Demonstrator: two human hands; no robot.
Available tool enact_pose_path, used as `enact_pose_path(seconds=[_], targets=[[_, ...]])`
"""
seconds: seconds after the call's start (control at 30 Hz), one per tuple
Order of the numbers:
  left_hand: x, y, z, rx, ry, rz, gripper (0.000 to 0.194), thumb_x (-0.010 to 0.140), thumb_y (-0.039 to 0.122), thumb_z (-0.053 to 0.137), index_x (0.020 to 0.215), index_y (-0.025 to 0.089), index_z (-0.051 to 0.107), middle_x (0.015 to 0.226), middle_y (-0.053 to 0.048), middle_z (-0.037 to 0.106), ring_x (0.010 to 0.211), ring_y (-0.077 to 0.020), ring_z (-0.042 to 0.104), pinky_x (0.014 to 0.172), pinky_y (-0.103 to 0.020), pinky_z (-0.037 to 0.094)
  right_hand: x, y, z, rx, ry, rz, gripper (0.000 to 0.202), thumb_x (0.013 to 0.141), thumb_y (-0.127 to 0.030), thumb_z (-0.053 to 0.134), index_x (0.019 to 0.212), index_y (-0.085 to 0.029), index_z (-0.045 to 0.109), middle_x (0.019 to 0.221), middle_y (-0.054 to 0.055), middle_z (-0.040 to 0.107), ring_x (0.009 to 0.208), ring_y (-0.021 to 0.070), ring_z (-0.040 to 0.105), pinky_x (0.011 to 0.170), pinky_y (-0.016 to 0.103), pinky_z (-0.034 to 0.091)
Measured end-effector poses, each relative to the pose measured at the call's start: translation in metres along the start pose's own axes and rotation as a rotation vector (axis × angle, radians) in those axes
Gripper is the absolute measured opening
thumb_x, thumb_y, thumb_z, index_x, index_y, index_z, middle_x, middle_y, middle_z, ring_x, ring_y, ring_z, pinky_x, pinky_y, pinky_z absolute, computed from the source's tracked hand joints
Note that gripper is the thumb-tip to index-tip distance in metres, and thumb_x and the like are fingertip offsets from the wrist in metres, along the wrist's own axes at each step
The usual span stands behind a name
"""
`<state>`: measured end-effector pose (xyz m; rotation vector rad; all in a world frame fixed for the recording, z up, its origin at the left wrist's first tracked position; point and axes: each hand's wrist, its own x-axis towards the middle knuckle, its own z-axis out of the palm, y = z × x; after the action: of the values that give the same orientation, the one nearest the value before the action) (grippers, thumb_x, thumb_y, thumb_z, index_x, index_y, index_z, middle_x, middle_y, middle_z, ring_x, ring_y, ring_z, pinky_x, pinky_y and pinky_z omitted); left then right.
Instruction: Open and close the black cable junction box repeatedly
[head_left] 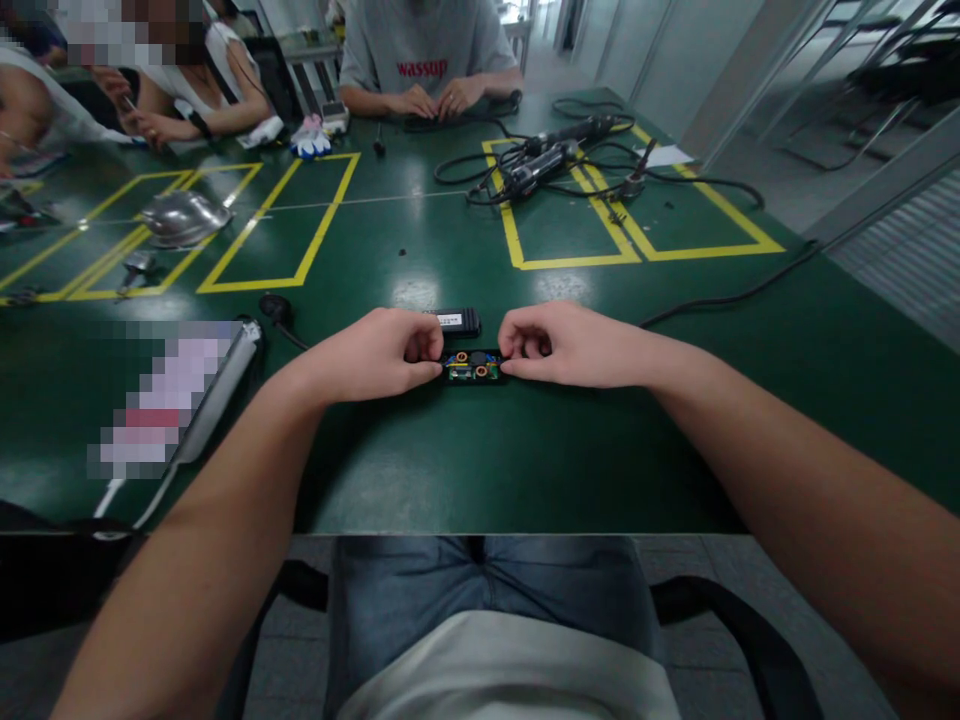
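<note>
A small black casing with a circuit board (474,368) inside lies on the green table, its coils and coloured wires facing up. At its left end my left hand (382,355) pinches the edge between thumb and curled fingers. My right hand (577,348) grips the right end the same way. Just behind the board sits a black cover (459,321) with a white label, partly hidden by my left fingers. A black plug (276,308) on a cable lies to the left of my left hand.
Left on the green table (420,470) is a phone-like device (172,400) with a white cable. Farther back are a metal bowl (184,217), tangled black cables with tools (536,165) and gloves (311,138). A person (431,60) sits opposite; others sit back left.
</note>
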<state>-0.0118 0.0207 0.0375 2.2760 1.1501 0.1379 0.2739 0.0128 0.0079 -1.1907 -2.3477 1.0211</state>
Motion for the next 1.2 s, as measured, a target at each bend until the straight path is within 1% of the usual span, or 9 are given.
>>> enact_pose_path(seconds=[0.1,0.27,0.4,0.47,0.57,0.67,0.83,1.03,1.2], targets=[[0.001,0.003,0.001,-0.007,-0.016,-0.002,0.009,0.09,0.031,0.07,0.09,0.021,0.069,0.076,0.001,0.07,0.067,-0.0166,0.061,0.068,-0.03,0.044,0.0,-0.001,0.001,0.008,-0.001,0.002,0.017,0.088,-0.039,0.076,0.091,-0.024,0.069,0.073,-0.002,0.064,0.07,0.0179,0.059,0.07,0.035,0.044],[0.002,0.003,-0.001,-0.023,-0.038,0.016,0.013,0.091,0.033,0.068,0.094,0.021,0.071,0.082,-0.001,0.074,0.071,-0.0172,0.063,0.07,-0.03,0.047,0.0,-0.001,-0.002,0.049,-0.012,0.009,0.022,0.088,-0.044,0.077,0.091,-0.023,0.069,0.074,-0.002,0.065,0.069,0.0171,0.057,0.068,0.034,0.044],[-0.001,0.0,-0.007,-0.037,-0.005,0.06,0.017,0.09,0.038,0.069,0.095,0.021,0.072,0.086,-0.003,0.076,0.074,-0.0191,0.066,0.074,-0.032,0.051,-0.001,0.0,-0.011,0.179,-0.074,0.034,0.027,0.086,-0.046,0.079,0.095,-0.023,0.07,0.079,-0.001,0.069,0.069,0.0158,0.056,0.065,0.033,0.044],[-0.002,-0.002,-0.009,-0.053,0.014,0.082,0.018,0.09,0.039,0.069,0.096,0.022,0.072,0.088,-0.003,0.078,0.077,-0.0199,0.069,0.077,-0.033,0.054,-0.002,0.001,-0.015,0.195,-0.094,0.047,0.026,0.085,-0.045,0.081,0.095,-0.023,0.071,0.08,-0.001,0.07,0.069,0.0156,0.057,0.064,0.032,0.044],[-0.003,-0.004,-0.01,-0.075,0.02,0.087,0.017,0.089,0.037,0.069,0.097,0.022,0.072,0.087,-0.003,0.078,0.075,-0.0191,0.069,0.074,-0.032,0.055,-0.003,0.002,-0.018,0.161,-0.113,0.063,0.025,0.086,-0.045,0.082,0.095,-0.022,0.074,0.077,-0.002,0.069,0.067,0.0155,0.058,0.062,0.032,0.043],[-0.002,-0.005,-0.009,-0.069,0.012,0.096,0.014,0.089,0.034,0.07,0.092,0.022,0.073,0.081,-0.001,0.076,0.068,-0.0169,0.066,0.07,-0.03,0.053,-0.004,0.003,-0.019,0.14,-0.122,0.075,0.025,0.087,-0.045,0.082,0.095,-0.022,0.075,0.075,-0.002,0.07,0.065,0.0153,0.058,0.062,0.032,0.042],[0.0,-0.007,-0.008,-0.062,-0.017,0.099,0.014,0.089,0.034,0.072,0.089,0.022,0.078,0.075,0.0,0.075,0.067,-0.0166,0.066,0.07,-0.029,0.052,-0.004,0.002,-0.018,0.124,-0.133,0.096,0.025,0.086,-0.045,0.082,0.092,-0.022,0.075,0.072,-0.002,0.07,0.063,0.0156,0.058,0.062,0.032,0.043],[0.003,-0.011,-0.007,-0.059,-0.01,0.082,0.014,0.088,0.034,0.075,0.085,0.021,0.08,0.073,0.001,0.075,0.066,-0.0157,0.064,0.07,-0.029,0.049,-0.004,0.0,-0.018,0.013,-0.088,0.02,0.023,0.087,-0.045,0.078,0.089,-0.022,0.079,0.079,0.001,0.075,0.068,0.0166,0.06,0.068,0.034,0.044],[0.003,-0.01,-0.004,-0.015,0.016,0.09,0.013,0.088,0.033,0.075,0.085,0.022,0.081,0.079,-0.001,0.077,0.075,-0.0185,0.069,0.076,-0.031,0.052,-0.004,-0.001,-0.017,-0.014,-0.075,0.001,0.019,0.086,-0.042,0.075,0.088,-0.023,0.078,0.079,0.002,0.074,0.069,0.0178,0.059,0.067,0.034,0.043]])
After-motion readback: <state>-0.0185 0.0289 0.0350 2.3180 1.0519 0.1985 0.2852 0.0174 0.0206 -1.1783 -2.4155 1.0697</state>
